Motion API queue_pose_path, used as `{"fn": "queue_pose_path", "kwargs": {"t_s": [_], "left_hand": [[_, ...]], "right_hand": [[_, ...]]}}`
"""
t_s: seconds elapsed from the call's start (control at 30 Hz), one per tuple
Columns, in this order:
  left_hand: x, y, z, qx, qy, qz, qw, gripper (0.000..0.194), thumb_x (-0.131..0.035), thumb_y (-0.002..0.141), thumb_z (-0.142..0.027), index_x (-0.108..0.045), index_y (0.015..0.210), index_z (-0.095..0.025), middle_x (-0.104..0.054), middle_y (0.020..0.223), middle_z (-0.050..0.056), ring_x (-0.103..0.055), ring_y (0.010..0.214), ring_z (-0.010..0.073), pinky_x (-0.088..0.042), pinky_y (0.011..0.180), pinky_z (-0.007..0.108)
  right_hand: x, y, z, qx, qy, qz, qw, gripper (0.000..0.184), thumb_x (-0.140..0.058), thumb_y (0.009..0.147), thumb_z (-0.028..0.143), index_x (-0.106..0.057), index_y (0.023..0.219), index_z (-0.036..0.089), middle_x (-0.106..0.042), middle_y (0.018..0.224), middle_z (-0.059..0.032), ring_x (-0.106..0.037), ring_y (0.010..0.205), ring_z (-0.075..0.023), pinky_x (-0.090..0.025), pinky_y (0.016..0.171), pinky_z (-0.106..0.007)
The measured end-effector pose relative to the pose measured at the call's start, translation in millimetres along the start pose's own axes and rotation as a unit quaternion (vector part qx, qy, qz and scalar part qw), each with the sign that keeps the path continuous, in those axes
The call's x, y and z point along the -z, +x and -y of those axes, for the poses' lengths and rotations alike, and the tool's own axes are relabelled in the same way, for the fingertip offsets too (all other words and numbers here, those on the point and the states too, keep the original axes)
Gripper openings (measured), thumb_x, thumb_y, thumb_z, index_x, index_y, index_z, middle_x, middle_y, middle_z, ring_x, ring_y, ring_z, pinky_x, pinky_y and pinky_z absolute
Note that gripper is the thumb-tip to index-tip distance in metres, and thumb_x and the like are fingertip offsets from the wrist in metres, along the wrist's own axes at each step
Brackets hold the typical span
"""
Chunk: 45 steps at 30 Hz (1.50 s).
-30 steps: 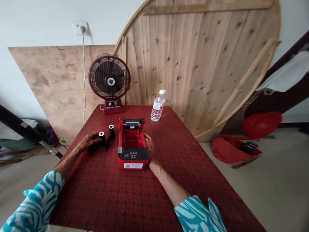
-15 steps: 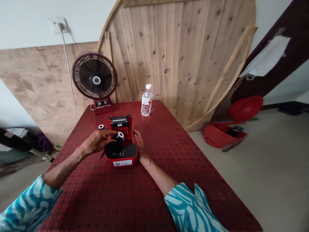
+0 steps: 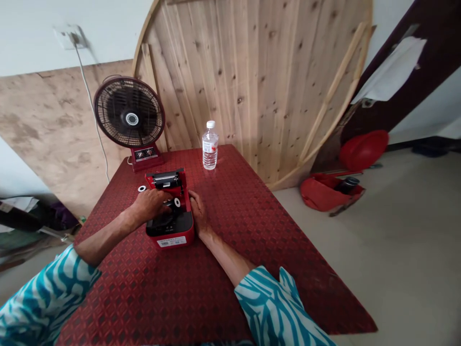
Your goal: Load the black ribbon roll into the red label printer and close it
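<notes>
A red and black label printer (image 3: 172, 241) stands on the table with its lid raised at the back. My left hand (image 3: 153, 204) reaches over its open bay, fingers closed on a roll of black ribbon (image 3: 175, 203) with a white core. The roll is inside the bay, near its right wall, and a dark strip hangs over the front panel, partly covered by the hand. A second white-cored roll (image 3: 142, 189) shows behind my left hand, left of the printer. My right hand (image 3: 199, 214) holds the printer's right side, fingers pointing toward the back.
A fan (image 3: 131, 118) stands at the table's back left, and a water bottle (image 3: 210, 148) stands upright behind the printer to the right. The red patterned table (image 3: 230, 230) meets a round wooden board (image 3: 252, 86) at the back. A red bag (image 3: 320, 194) lies on the floor at right.
My left hand has lifted one black roll from beside the printer and moved it right, down into the open bay. My right hand stays at the printer's side. The view has swung right.
</notes>
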<state>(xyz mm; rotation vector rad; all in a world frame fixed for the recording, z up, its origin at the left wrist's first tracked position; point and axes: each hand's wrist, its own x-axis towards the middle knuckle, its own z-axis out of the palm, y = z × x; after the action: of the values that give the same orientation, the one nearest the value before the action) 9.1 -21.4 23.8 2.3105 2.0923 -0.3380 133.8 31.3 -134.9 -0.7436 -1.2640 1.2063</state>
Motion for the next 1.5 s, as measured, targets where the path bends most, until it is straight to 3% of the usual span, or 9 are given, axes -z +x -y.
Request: {"fn": "queue_pose_path", "kwargs": {"t_s": [0.13,0.33,0.53,0.63,0.73,0.87,1.0,1.17,1.5], "left_hand": [[-4.1,1.6,-1.4,-0.005,0.029,-0.022,0.999,0.032,-0.064,0.079,-0.024,-0.069,0.110,-0.025,-0.072,0.102,0.014,-0.067,0.095,0.0345,-0.052,0.078,0.043],[-15.5,18.0,-10.6,-0.034,0.028,-0.020,0.999,0.021,-0.060,0.075,-0.009,-0.074,0.091,-0.015,-0.072,0.087,0.019,-0.069,0.085,0.0357,-0.053,0.072,0.045],[-17.9,29.1,0.3,-0.069,-0.013,-0.007,0.997,0.017,-0.065,0.072,-0.010,-0.075,0.084,-0.017,-0.074,0.086,0.015,-0.069,0.087,0.0327,-0.053,0.076,0.040],[-14.6,12.5,14.8,-0.099,-0.062,-0.032,0.993,0.023,-0.058,0.083,-0.020,-0.072,0.102,-0.022,-0.074,0.100,0.009,-0.069,0.093,0.0269,-0.052,0.082,0.036],[-15.8,-20.7,26.0,-0.131,-0.162,-0.121,0.971,0.029,-0.047,0.092,-0.031,-0.068,0.110,-0.023,-0.073,0.107,0.005,-0.068,0.096,0.0217,-0.051,0.086,0.032],[-31.1,-55.9,26.0,-0.152,-0.205,-0.184,0.949,0.033,-0.052,0.090,-0.042,-0.068,0.110,-0.021,-0.073,0.105,0.006,-0.067,0.095,0.0214,-0.051,0.084,0.032],[-46.8,-53.9,20.4,-0.168,-0.190,-0.217,0.943,0.028,-0.050,0.091,-0.035,-0.069,0.107,-0.020,-0.073,0.102,0.007,-0.067,0.092,0.0212,-0.051,0.082,0.034],[-42.9,-47.6,18.8,-0.167,-0.186,-0.238,0.938,0.029,-0.043,0.095,-0.032,-0.070,0.097,-0.021,-0.072,0.089,0.004,-0.066,0.082,0.0169,-0.050,0.077,0.029],[-46.3,-86.0,-1.7,-0.212,-0.093,-0.325,0.917,0.020,-0.046,0.095,-0.021,-0.066,0.094,-0.021,-0.071,0.091,0.004,-0.063,0.085,0.0177,-0.042,0.079,0.034]], "right_hand": [[-0.2,-0.8,4.3,0.001,-0.007,-0.003,1.000,0.036,-0.044,0.087,0.040,-0.062,0.113,0.024,-0.064,0.119,-0.0047,-0.054,0.115,-0.0204,-0.038,0.103,-0.037],[0.3,-0.8,4.8,0.000,-0.007,0.000,1.000,0.036,-0.043,0.088,0.040,-0.062,0.114,0.024,-0.064,0.118,-0.0042,-0.055,0.114,-0.0196,-0.039,0.103,-0.036],[0.5,0.1,0.8,-0.002,-0.006,-0.003,1.000,0.036,-0.043,0.086,0.039,-0.061,0.113,0.022,-0.063,0.119,-0.0062,-0.054,0.115,-0.0209,-0.038,0.103,-0.038],[0.5,-0.2,2.0,-0.005,-0.004,-0.003,1.000,0.036,-0.043,0.086,0.038,-0.061,0.113,0.022,-0.064,0.118,-0.0057,-0.055,0.114,-0.0201,-0.039,0.103,-0.038],[0.9,-1.0,4.8,-0.003,-0.009,-0.004,1.000,0.036,-0.043,0.086,0.039,-0.062,0.112,0.022,-0.064,0.118,-0.0052,-0.055,0.113,-0.0197,-0.039,0.103,-0.037],[2.0,-2.3,8.1,-0.005,-0.022,-0.001,1.000,0.036,-0.042,0.087,0.040,-0.061,0.113,0.023,-0.063,0.120,-0.0044,-0.054,0.116,-0.0196,-0.039,0.103,-0.037],[2.6,-3.3,9.4,-0.017,-0.023,0.000,1.000,0.038,-0.041,0.088,0.041,-0.060,0.115,0.023,-0.062,0.121,-0.0054,-0.054,0.116,-0.0204,-0.038,0.104,-0.038],[2.6,-3.3,10.1,-0.013,-0.023,0.002,1.000,0.037,-0.042,0.087,0.040,-0.061,0.114,0.023,-0.062,0.122,-0.0045,-0.053,0.117,-0.0200,-0.038,0.105,-0.037],[2.2,-3.5,9.9,-0.016,-0.021,-0.003,1.000,0.035,-0.042,0.087,0.038,-0.061,0.112,0.024,-0.063,0.121,-0.0043,-0.054,0.116,-0.0197,-0.039,0.104,-0.039]]}}
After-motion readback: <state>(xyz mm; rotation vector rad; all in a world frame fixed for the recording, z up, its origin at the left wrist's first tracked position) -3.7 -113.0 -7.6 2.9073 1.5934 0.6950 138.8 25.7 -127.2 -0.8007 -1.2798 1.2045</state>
